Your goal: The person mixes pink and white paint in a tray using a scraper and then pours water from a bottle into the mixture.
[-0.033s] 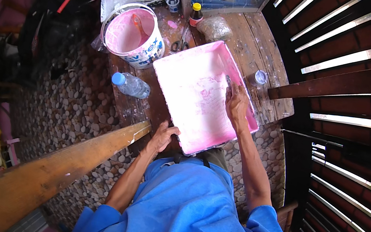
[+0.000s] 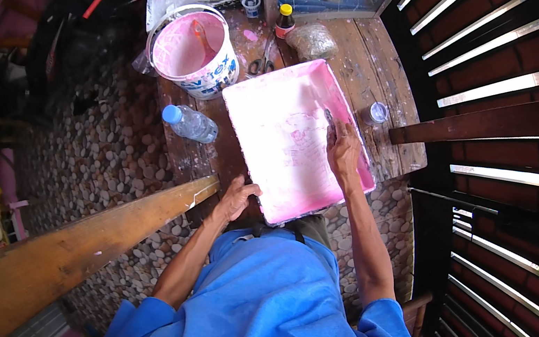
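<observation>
A large rectangular paint tray, white inside with pink paint smears and pink walls, lies at a slant over the table's near edge, close to my body. My left hand is closed on its near left edge, the thumb at the rim and the other fingers partly hidden. Over the tray's right side, my right hand grips a small dark hand tool. My fingers cover most of that tool, so its kind cannot be made out. Pink streaks mark the tray's floor beside it.
Left of the tray stand a pink-stained paint bucket with a brush and a blue-capped plastic bottle. Scissors, a yellow-capped bottle and a plastic bag lie beyond. A small jar is right; a wooden beam juts in left.
The tip of the tool in my right hand has shifted slightly to the left. My left hand and the tray look the same.
</observation>
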The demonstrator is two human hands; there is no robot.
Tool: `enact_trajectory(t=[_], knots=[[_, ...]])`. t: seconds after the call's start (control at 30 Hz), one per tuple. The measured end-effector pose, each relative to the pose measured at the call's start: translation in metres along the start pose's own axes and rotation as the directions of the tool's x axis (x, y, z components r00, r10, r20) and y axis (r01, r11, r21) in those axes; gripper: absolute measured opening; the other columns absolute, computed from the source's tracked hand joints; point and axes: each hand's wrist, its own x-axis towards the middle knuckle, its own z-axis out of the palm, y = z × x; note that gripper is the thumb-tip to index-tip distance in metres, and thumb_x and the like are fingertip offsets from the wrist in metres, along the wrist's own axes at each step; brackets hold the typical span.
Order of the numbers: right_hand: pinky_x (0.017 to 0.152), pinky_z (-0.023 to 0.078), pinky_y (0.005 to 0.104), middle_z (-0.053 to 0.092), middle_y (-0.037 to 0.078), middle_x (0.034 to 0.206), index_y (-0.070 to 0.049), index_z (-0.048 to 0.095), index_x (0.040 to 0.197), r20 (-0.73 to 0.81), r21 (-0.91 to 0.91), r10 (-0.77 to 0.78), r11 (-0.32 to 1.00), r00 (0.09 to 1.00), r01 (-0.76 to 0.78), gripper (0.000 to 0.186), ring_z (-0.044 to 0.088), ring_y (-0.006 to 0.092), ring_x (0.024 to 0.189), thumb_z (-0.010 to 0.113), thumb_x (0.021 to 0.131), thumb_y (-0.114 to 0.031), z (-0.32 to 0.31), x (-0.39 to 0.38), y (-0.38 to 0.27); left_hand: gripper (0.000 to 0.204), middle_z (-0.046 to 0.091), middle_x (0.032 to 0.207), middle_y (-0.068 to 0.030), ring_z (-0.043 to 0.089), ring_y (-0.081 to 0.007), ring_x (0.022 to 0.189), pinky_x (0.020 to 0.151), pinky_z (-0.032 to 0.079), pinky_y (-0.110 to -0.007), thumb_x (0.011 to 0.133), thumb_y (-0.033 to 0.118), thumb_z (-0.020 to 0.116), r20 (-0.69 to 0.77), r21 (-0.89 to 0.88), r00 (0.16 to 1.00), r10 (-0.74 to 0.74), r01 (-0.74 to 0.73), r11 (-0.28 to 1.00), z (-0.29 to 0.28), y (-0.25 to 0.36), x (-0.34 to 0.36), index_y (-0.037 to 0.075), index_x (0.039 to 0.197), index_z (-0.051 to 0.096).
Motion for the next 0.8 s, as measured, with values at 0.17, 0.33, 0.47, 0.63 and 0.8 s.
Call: enact_trajectory(t=[0.17, 0.33, 0.47, 0.63, 0.8], knots=[[0.072, 0.049, 0.0459, 0.061, 0.025, 0.09, 0.003, 0.06, 0.103, -0.171, 0.084, 0.069, 0.995, 0.983, -0.056, 0.021, 0.059, 0.0429, 0.084, 0.058, 0.085, -0.007, -0.003, 0.012, -0.001, 0.035, 0.052, 0.092, -0.0057, 0.047, -0.0134, 0.093, 0.079, 0.036, -0.033, 0.067, 0.007, 0.064, -0.027, 0.035, 1.0, -0.017, 0.018, 0.999, 0.003, 0.002, -0.002, 0.003, 0.097, 0.045], [0.071, 0.048, 0.0455, 0.061, 0.025, 0.09, 0.003, 0.061, 0.103, -0.11, 0.143, 0.057, 0.989, 0.992, -0.041, 0.019, 0.059, 0.0426, 0.081, 0.058, 0.086, -0.006, 0.003, 0.0, 0.003, 0.04, 0.051, 0.091, -0.0061, 0.045, -0.0156, 0.095, 0.089, 0.03, -0.045, 0.065, 0.014, 0.067, -0.051, 0.067, 0.999, 0.018, -0.015, 0.998, -0.001, -0.003, 0.001, 0.002, 0.096, 0.044], [0.073, 0.048, 0.0445, 0.062, 0.023, 0.092, 0.002, 0.061, 0.102, -0.161, 0.185, 0.11, 0.98, 0.981, -0.08, 0.019, 0.06, 0.0408, 0.083, 0.058, 0.085, -0.006, 0.004, -0.001, 0.002, 0.035, 0.051, 0.095, -0.0069, 0.046, -0.0157, 0.097, 0.083, 0.035, -0.036, 0.066, 0.006, 0.064, -0.024, 0.027, 1.0, -0.005, 0.006, 1.0, 0.004, 0.004, -0.003, 0.003, 0.094, 0.045], [0.073, 0.048, 0.0421, 0.062, 0.023, 0.089, 0.002, 0.061, 0.104, -0.156, 0.235, -0.025, 0.97, 0.987, 0.062, 0.02, 0.061, 0.0387, 0.081, 0.059, 0.085, -0.006, 0.01, -0.003, 0.016, 0.031, 0.052, 0.095, -0.006, 0.048, -0.014, 0.096, 0.078, 0.039, -0.029, 0.069, -0.001, 0.062, -0.037, 0.012, 0.999, -0.014, 0.014, 1.0, 0.006, 0.003, -0.003, 0.004, 0.095, 0.046], [0.073, 0.048, 0.0418, 0.062, 0.023, 0.09, 0.002, 0.061, 0.103, -0.181, 0.249, 0.141, 0.964, 0.973, -0.094, 0.021, 0.061, 0.0382, 0.081, 0.058, 0.084, -0.005, 0.014, 0.013, 0.007, 0.03, 0.052, 0.094, -0.0059, 0.048, -0.014, 0.095, 0.078, 0.039, -0.028, 0.069, 0.0, 0.063, -0.043, -0.008, 0.999, -0.019, 0.018, 1.0, 0.009, 0.004, -0.005, 0.004, 0.094, 0.046]])
